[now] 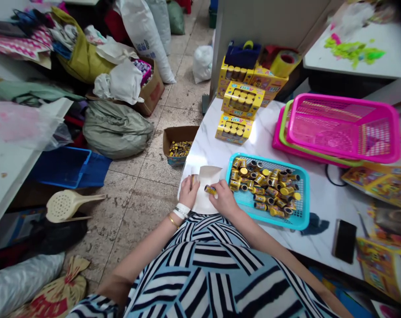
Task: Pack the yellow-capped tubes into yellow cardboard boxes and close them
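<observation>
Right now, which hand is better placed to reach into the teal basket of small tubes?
Probably the right hand: it lies beside the teal basket, nearer than the left hand, though it is holding a small tube.

My left hand (189, 193) covers most of the item (194, 179) it pinches, so I can't tell what it is. Paper (203, 194) runs under both hands, partly hidden. Label on the tube (210, 190) in my right hand (225, 198) too small to read. Box (384, 269) cut off bottom right.
</observation>
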The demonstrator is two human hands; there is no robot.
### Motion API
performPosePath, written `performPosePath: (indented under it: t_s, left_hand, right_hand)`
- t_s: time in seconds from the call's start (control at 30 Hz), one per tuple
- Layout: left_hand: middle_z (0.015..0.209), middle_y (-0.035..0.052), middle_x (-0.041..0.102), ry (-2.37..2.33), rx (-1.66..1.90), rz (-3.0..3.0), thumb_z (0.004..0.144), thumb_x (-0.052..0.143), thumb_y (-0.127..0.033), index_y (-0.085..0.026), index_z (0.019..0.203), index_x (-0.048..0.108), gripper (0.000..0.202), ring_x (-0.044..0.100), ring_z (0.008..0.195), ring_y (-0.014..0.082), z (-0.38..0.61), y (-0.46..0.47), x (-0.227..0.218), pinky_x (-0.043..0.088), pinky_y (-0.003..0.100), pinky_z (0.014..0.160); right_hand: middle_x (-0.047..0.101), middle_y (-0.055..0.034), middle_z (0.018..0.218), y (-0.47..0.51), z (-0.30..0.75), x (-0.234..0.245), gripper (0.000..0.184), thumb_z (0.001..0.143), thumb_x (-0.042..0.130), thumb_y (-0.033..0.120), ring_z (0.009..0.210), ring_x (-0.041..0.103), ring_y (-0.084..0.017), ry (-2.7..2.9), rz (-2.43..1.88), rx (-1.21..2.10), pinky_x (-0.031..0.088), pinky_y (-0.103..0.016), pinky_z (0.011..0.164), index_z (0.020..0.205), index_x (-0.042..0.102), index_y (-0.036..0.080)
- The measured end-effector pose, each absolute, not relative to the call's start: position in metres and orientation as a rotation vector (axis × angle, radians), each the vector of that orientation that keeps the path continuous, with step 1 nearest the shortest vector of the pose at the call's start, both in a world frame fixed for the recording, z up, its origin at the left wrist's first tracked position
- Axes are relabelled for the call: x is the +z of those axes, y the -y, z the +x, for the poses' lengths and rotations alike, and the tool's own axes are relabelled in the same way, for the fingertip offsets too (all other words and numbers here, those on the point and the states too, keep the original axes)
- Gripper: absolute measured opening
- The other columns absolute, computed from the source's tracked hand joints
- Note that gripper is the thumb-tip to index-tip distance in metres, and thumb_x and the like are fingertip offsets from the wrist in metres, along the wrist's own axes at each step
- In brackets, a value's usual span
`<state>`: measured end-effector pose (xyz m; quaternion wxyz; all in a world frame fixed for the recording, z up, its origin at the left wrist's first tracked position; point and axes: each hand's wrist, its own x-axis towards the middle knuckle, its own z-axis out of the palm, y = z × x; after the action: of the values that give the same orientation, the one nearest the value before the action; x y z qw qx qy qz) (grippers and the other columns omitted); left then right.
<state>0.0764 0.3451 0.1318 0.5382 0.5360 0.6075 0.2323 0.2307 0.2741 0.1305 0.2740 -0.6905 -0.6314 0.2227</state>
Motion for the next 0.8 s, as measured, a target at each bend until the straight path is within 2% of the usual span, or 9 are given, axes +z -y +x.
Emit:
performPosePath:
  t_s: [0.1,0.17,0.27,0.33,0.43,0.53,0.6,0.7,0.8]
  left_hand:
    - [0.132,0.0186,0.059,-1.545,0.221,1.648,0.091,0.046,-0.041,-0.012,0.136,0.047,0.054,0.053,0.127,0.0297,0.091,-0.346,0.129,0.039,0.04,0.108]
    - [0.114,0.0204,0.068,-1.511,-0.014,1.821,0.091,0.043,-0.036,-0.009,0.137,0.045,0.053,0.065,0.109,0.0312,0.097,-0.347,0.13,0.047,0.04,0.096]
    - [0.092,0.0215,0.071,-1.481,-0.202,1.969,0.091,0.037,-0.026,-0.002,0.136,0.043,0.051,0.07,0.091,0.0319,0.095,-0.351,0.132,0.051,0.04,0.084]
    - [0.092,0.0217,0.071,-1.483,-0.184,2.017,0.091,0.034,-0.022,0.0,0.139,0.039,0.053,0.07,0.088,0.0306,0.088,-0.356,0.133,0.051,0.039,0.083]
    - [0.112,0.0241,0.066,-1.474,0.018,2.159,0.088,0.037,-0.019,-0.001,0.143,0.034,0.058,0.065,0.101,0.0307,0.077,-0.362,0.137,0.045,0.043,0.095]
    - [0.125,0.0245,0.056,-1.467,0.239,2.242,0.085,0.039,-0.017,-0.001,0.141,0.037,0.058,0.058,0.113,0.0314,0.074,-0.362,0.144,0.039,0.045,0.103]
    - [0.12,0.0228,0.055,-1.502,0.296,2.211,0.086,0.039,-0.019,-0.002,0.141,0.038,0.057,0.059,0.107,0.0297,0.076,-0.36,0.148,0.044,0.042,0.097]
    - [0.102,0.0156,0.061,-1.532,0.353,2.134,0.087,0.04,-0.02,-0.005,0.139,0.043,0.054,0.062,0.09,0.0251,0.083,-0.357,0.155,0.048,0.036,0.083]
    - [0.071,0.0025,0.06,-1.544,0.456,1.962,0.082,0.046,-0.019,-0.011,0.127,0.05,0.046,0.06,0.067,0.0193,0.09,-0.358,0.162,0.047,0.03,0.07]
  right_hand:
    - [0.051,-0.0106,0.101,-0.269,0.227,0.126,0.02,0.079,0.055,0.013,0.092,0.056,-0.022,1.71,-2.088,0.643,0.051,-0.035,0.085,0.098,0.061,0.015]
    - [0.052,-0.0117,0.103,-0.268,0.224,0.126,0.02,0.08,0.055,0.014,0.091,0.056,-0.022,1.73,-2.184,0.685,0.051,-0.035,0.085,0.099,0.061,0.014]
    - [0.053,-0.013,0.107,-0.266,0.223,0.133,0.019,0.08,0.056,0.015,0.098,0.056,-0.025,1.779,-2.198,0.7,0.051,-0.036,0.085,0.098,0.062,0.015]
    - [0.055,-0.0138,0.11,-0.264,0.225,0.142,0.021,0.079,0.056,0.014,0.113,0.051,-0.028,1.821,-2.123,0.618,0.05,-0.039,0.091,0.099,0.062,0.015]
    - [0.06,-0.0127,0.11,-0.261,0.237,0.161,0.027,0.084,0.053,0.015,0.126,0.044,-0.03,1.792,-2.023,0.433,0.045,-0.043,0.101,0.11,0.061,0.016]
    - [0.062,-0.0109,0.112,-0.259,0.247,0.179,0.034,0.092,0.046,0.022,0.105,0.059,-0.024,1.694,-2.068,0.364,0.05,-0.035,0.089,0.124,0.056,0.019]
    - [0.063,-0.0108,0.113,-0.262,0.247,0.184,0.038,0.093,0.046,0.026,0.091,0.064,-0.02,1.757,-2.121,0.409,0.052,-0.029,0.077,0.13,0.053,0.021]
    - [0.066,-0.0122,0.102,-0.27,0.234,0.181,0.032,0.091,0.051,0.024,0.083,0.067,-0.021,2.011,-2.212,0.579,0.05,-0.028,0.069,0.122,0.056,0.018]
    - [0.068,-0.0129,0.091,-0.281,0.216,0.169,0.02,0.091,0.048,0.016,0.077,0.069,-0.022,2.174,-2.243,0.767,0.05,-0.031,0.068,0.107,0.06,0.015]
